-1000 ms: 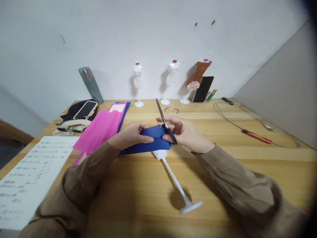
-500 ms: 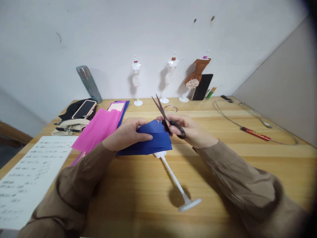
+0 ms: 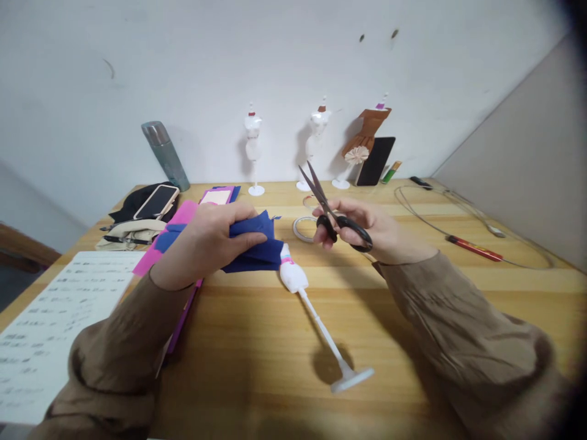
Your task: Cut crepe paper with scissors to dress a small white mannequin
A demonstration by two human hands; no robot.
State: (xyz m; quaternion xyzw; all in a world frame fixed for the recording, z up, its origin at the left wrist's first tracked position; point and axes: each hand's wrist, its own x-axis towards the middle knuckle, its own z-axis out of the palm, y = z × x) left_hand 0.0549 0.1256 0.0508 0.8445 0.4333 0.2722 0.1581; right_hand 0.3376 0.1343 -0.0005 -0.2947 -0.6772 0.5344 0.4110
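My left hand is closed on a bunched piece of dark blue paper, held just above the wooden table over the pink paper. My right hand grips black-handled scissors, blades slightly apart and pointing up and away. A small white mannequin on a stand lies on its side between my hands, its bust near the blue paper.
A tape roll lies behind the scissors. Three mannequin stands line the wall, one in a brown paper dress. A flask, a phone on a bag, a printed sheet, a cable and a red tool are around.
My left hand has pulled the blue paper to the left and bunched it, uncovering the lying mannequin's bust. My right hand has moved right and up with the scissors, away from the paper.
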